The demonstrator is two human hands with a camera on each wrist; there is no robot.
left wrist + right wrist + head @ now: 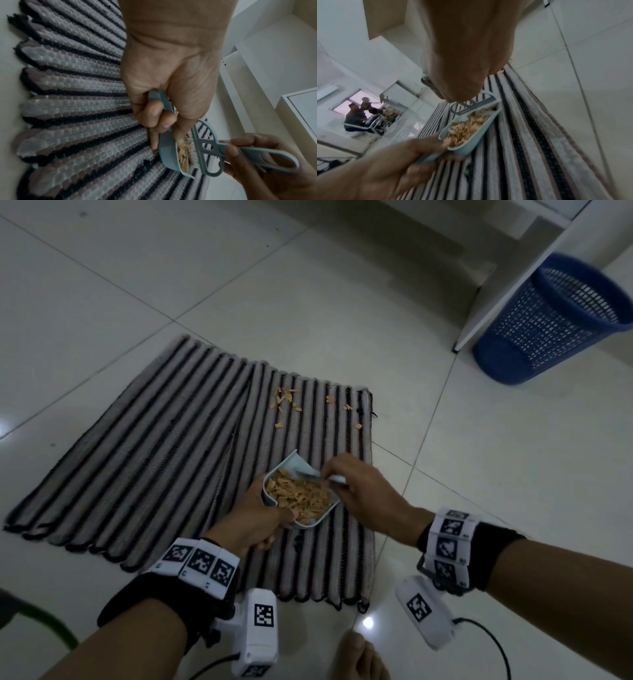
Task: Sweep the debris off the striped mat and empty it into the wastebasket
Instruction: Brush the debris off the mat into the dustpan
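A grey and black striped mat (164, 440) lies on the tiled floor. My left hand (274, 529) grips the handle of a light blue dustpan (322, 520) heaped with tan chips and holds it low over the mat's right half. My right hand (329, 475) holds a small light blue brush (308, 474), whose bristles are at the pan's far end. In the left wrist view the brush (211, 148) stands against the dustpan (167, 148). Loose debris (284, 400) lies scattered near the mat's far right corner. The blue mesh wastebasket (555, 316) stands at the far right.
A white cabinet panel (513, 285) stands right beside the wastebasket. My bare foot (359, 655) is on the tiles just before the mat's near edge. Seated people (356, 116) show far off in the right wrist view. A green curved object (54, 628) lies at lower left.
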